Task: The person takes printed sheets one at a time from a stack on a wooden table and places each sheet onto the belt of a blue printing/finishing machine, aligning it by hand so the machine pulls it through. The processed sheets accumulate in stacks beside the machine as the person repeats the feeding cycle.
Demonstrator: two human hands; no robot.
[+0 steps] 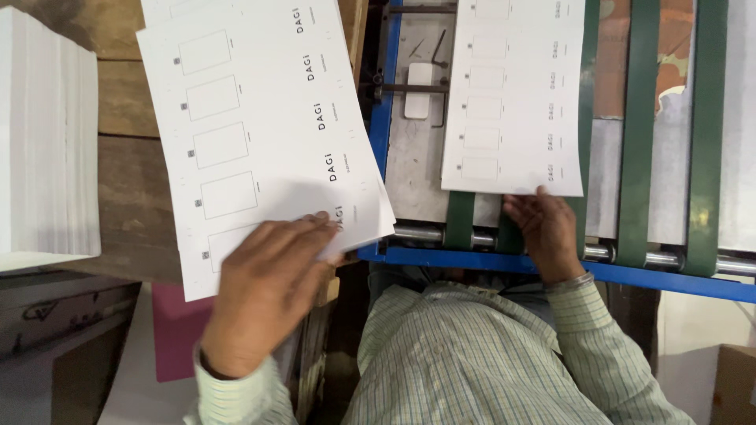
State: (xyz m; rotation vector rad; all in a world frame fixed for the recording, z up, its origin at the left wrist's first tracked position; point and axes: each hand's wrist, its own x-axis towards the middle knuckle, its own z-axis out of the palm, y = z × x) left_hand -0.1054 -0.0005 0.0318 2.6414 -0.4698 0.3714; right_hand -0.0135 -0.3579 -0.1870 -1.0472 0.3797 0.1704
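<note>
- The left hand (264, 295) lay palm down on the near corner of a pile of printed sheets (260, 134), with the fingers spread flat and the thumb seeming to go under the edge; it pressed the paper more than it clenched it.
- This pile was fanned a little and rested tilted on the wooden desk (130, 181), and it reached away from the left hand toward the top of the view.
- Each sheet in it carried a column of small empty rectangles and a column of short dark text.
- Far to the left of the left hand stood a tall stack of plain white paper (43, 134), well apart from the fanned pile.
- The right hand (543, 228) touched the near edge of a single printed sheet (512, 94) with the fingertips; the hand was loose, and I could not tell if it pinched the sheet or only pushed it.
- This sheet lay flat on the machine bed (413, 181), straight beyond the right hand, partly over the green belts (639, 134).
- Just below the right hand ran a metal roller (417, 233) and a blue frame bar (669, 279).
- Both arms wore sleeves of a checked light green shirt (472, 354).
</note>
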